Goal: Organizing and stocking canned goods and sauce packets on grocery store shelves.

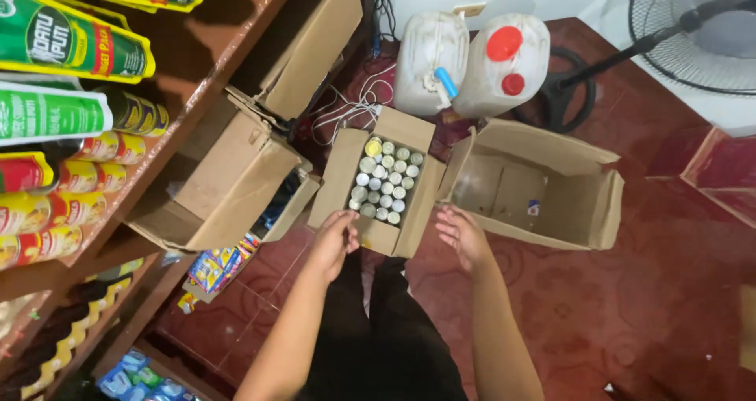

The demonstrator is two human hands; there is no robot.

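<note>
An open cardboard box (339, 173) stands on the red floor right in front of me, packed with several upright cans (386, 179) seen from their silver lids. My left hand (334, 242) reaches down to the box's near left corner, fingers curled toward its flap. My right hand (461, 234) hovers at the near right corner, fingers spread, holding nothing. My dark trouser legs show between my forearms.
An empty cardboard box (543, 188) lies open to the right. Two more boxes (236, 181) sit at left by a wooden shelf (197, 86) stocked with cans and green pouches. Two white jugs (472, 62), cables and a standing fan (693, 23) are at the back.
</note>
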